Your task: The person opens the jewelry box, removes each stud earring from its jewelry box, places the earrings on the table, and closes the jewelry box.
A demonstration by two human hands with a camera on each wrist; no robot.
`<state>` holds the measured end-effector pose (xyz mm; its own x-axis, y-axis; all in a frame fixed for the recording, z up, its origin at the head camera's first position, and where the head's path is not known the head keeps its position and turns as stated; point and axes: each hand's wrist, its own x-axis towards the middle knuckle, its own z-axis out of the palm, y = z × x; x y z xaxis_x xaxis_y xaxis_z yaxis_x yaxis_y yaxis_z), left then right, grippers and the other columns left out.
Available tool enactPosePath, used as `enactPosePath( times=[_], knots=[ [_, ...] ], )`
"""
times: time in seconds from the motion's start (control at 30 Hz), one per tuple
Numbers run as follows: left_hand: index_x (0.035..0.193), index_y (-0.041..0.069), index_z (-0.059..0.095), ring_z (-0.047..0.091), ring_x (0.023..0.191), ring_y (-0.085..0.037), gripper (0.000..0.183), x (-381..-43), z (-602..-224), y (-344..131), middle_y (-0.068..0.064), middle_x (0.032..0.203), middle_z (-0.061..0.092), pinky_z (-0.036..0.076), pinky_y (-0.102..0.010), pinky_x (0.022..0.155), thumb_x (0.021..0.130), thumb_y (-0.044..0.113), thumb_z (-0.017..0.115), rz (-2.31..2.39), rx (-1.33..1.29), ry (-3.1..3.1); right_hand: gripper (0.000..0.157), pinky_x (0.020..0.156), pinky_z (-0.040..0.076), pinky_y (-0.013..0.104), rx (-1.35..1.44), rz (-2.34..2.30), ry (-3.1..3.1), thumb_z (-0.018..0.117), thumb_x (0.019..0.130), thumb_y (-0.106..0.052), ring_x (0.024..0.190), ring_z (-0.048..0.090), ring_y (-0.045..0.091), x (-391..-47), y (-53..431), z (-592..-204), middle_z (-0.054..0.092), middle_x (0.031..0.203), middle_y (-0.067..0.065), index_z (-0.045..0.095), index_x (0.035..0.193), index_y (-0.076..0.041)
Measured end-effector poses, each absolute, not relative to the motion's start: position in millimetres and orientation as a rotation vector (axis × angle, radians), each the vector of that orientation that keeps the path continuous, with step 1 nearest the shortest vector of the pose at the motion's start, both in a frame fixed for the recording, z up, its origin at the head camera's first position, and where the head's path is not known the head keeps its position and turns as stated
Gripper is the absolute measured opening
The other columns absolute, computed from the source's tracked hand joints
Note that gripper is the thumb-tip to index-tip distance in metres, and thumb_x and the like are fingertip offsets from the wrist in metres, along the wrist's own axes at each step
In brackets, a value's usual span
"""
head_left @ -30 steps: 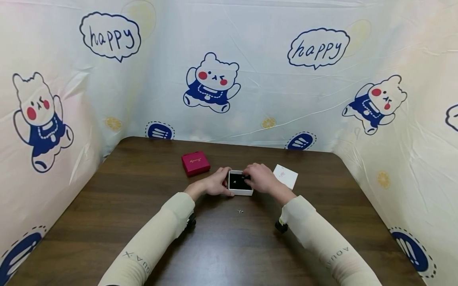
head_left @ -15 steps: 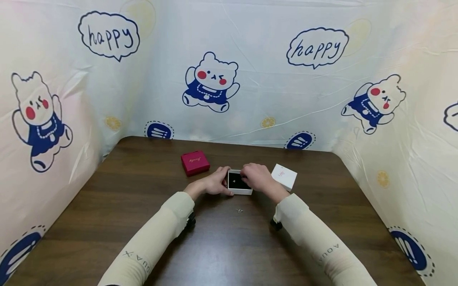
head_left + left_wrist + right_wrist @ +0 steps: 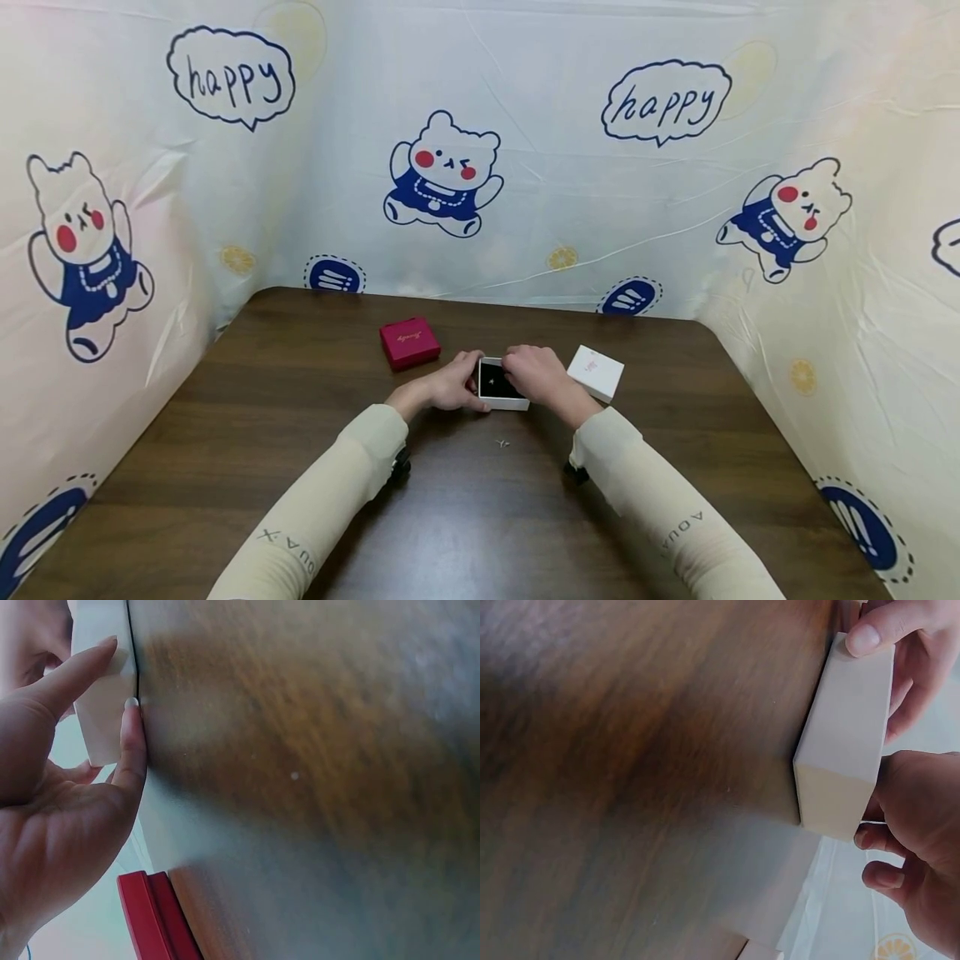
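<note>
In the head view a small white box with a black lining stands on the table. A tiny star-shaped piece of jewellery shows on the lining. My left hand grips the box's left end, its thumb on the near wall; the left wrist view shows this hold closely. My right hand reaches over the far right part of the box, fingers bent down inside it. In the right wrist view the box wall hides those fingertips, so whatever they touch is out of sight.
A small silvery piece of jewellery lies on the brown table in front of the box. Back left sits a red box. The white lid lies behind my right wrist. Printed cloth surrounds the table.
My right hand has shifted slightly left and farther over the box, covering a small bright spot seen by its fingers earlier. My left hand and the box stay put.
</note>
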<state>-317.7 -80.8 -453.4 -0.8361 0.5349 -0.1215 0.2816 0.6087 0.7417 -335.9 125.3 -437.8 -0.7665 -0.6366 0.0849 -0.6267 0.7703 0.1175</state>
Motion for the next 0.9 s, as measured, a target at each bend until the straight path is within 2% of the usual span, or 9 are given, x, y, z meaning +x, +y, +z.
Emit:
enactPosePath(
  times=[0.23,0.9],
  knots=[
    [0.152,0.002,0.029,0.051,0.104,-0.02,0.09,-315.8,-453.9,-80.6,-0.018,0.133,0.04,0.044,-0.035,0.094,0.085,0.023,0.085,1.069,0.661,2.499,0.012,0.064,0.056,0.043,1.032,-0.168,-2.837,0.067,0.1,-0.02,0.083,0.065,0.023,-334.6,128.2,-440.0,0.067,0.09,0.003,0.073,0.092,-0.013],
    [0.149,0.002,0.032,0.051,0.103,-0.021,0.087,-318.1,-454.2,-80.7,-0.016,0.127,0.042,0.044,-0.035,0.094,0.084,0.022,0.086,1.082,0.664,2.513,0.01,0.067,0.055,0.041,1.032,-0.015,-2.846,0.068,0.099,-0.018,0.087,0.063,0.019,-332.3,140.9,-433.6,0.066,0.09,0.0,0.074,0.092,-0.015]
  ],
)
